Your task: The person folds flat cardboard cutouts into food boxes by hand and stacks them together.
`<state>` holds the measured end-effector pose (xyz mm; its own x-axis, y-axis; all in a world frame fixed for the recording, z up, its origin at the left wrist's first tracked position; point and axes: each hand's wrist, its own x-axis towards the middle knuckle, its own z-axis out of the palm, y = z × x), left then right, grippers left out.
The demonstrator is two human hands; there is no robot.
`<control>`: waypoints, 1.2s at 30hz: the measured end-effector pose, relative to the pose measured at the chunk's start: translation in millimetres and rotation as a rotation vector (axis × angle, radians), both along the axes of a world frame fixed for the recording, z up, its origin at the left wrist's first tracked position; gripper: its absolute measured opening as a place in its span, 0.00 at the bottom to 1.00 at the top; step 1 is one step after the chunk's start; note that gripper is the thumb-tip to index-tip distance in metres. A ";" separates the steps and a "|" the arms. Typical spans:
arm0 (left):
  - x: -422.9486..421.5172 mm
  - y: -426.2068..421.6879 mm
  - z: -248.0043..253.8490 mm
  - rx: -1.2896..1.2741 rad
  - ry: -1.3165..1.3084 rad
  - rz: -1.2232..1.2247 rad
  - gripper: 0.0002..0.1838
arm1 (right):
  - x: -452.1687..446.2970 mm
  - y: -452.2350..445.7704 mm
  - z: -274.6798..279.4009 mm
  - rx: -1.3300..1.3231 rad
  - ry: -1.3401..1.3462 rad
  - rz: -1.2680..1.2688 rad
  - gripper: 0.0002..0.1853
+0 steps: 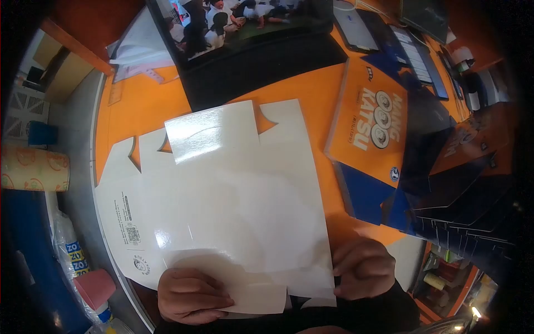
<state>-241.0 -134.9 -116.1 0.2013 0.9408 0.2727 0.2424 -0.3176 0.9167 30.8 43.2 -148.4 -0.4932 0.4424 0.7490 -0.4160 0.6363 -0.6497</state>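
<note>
A large white die-cut cardboard sheet (217, 206) lies spread on the orange table, with slots along its far edge and small black print and a round logo at its left. At the near edge, a flap (258, 292) is folded up over the sheet. My left hand (192, 298) is closed on the left end of this flap, thumb pressed on top. On the right, my right hand (364, 270) is curled closed at the sheet's near right edge, its fingertips partly hidden. A glossy white flap (214, 131) is folded inward at the far side.
A laptop-like screen (239, 22) stands at the back. To the right lie an orange-and-blue printed box panel (370, 114), a stack of dark blue printed pieces (467, 217) and a phone (356, 28). A tape roll (36, 168) and a pink cup (94, 288) are beyond the table's left edge.
</note>
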 end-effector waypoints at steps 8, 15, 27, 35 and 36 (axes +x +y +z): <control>-0.6 -1.7 -2.1 0.022 0.000 -0.010 0.12 | -10.9 -17.7 -1.3 -0.219 0.088 -0.139 0.11; -2.2 -0.3 -2.9 0.024 0.010 -0.035 0.13 | 0.8 -0.3 12.2 -0.101 -0.126 -0.008 0.15; -0.3 -0.2 1.2 0.020 0.033 -0.006 0.13 | -1.0 2.6 12.6 -0.133 -0.186 0.034 0.21; -1.8 -1.2 -2.7 0.034 0.006 -0.023 0.13 | -3.6 1.0 15.1 -0.163 -0.234 0.031 0.21; -2.1 -0.7 -3.0 0.042 0.008 -0.025 0.13 | -3.5 0.8 15.1 -0.164 -0.236 0.029 0.21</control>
